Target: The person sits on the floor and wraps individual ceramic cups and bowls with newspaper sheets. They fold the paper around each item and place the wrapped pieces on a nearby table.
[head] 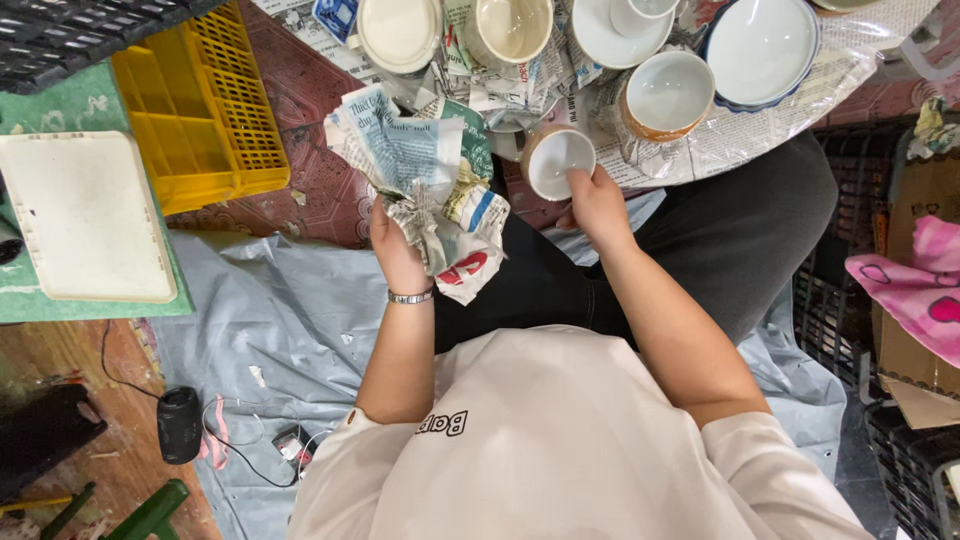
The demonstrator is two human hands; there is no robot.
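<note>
My left hand (395, 250) grips a crumpled sheet of newspaper (425, 170), bunched up above my lap. My right hand (597, 203) holds a small cup (556, 160), white inside and brown outside, by its rim, next to the paper. Ahead of both hands, a spread of newspaper (760, 130) carries more crockery: a brown-rimmed white bowl (667, 93), a white bowl with a blue rim (760, 48), a cream mug (512, 28), a white plate (400, 32) and a saucer (612, 35) with a cup on it.
A yellow plastic crate (205, 105) lies at the upper left beside a white tray (85, 215) on a green mat. A grey tarp (270, 310) covers the floor. A black speaker (180, 425) and cables lie at lower left. Dark crates and pink cloth (915, 285) are on the right.
</note>
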